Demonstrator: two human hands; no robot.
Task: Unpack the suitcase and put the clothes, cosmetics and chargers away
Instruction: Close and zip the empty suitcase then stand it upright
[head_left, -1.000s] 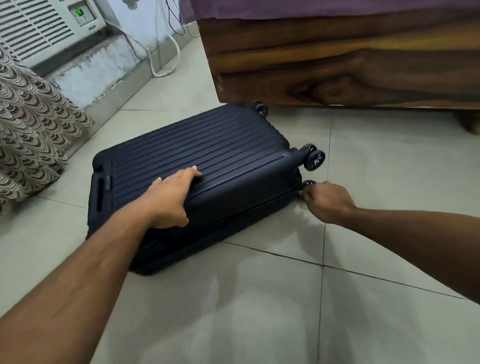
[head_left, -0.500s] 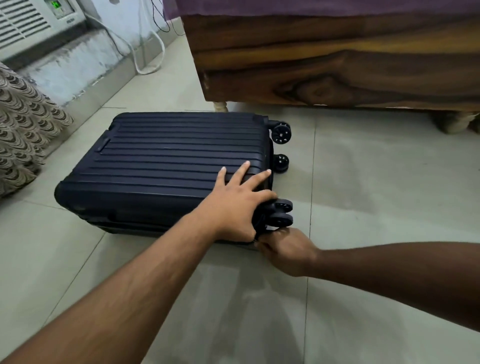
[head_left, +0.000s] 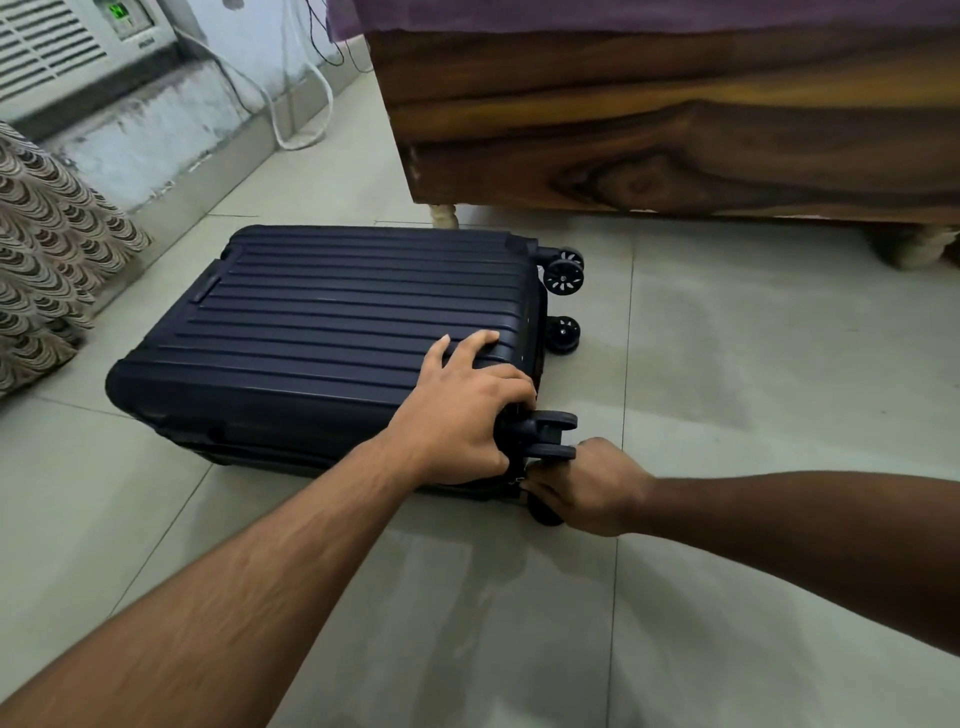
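**Navy suitcase flat on the floor, both hands at its wheel corner**

Navy and ribbed, the suitcase (head_left: 332, 332) lies flat on the tiled floor (head_left: 727, 395), closed, just near of the wooden bed (head_left: 649, 130) and right of a patterned cloth (head_left: 47, 249). Its long axis runs left to right across the scene: the wheels (head_left: 563, 275) point right, and the handle end points left toward the cloth. The ribs run along that same line.

My left hand (head_left: 462, 410) presses on the near right corner of the shell, fingers spread and bent over the edge beside the near wheels. My right hand (head_left: 587, 488) is curled in just below that corner, at the seam by the lowest wheel. It seems to be pinching something small there, probably the zip pull, but the fingertips are hidden, so I cannot tell what it has.

Nothing is unpacked yet; I judge I am only starting to open the case.

What could go wrong: the case rolls or slides on the smooth tiles if I tug sideways, so my left hand needs to bear down. A zip can snag rounding the corner near the wheel housing. And the lid may swing up against the bed, since the far edge sits near it.
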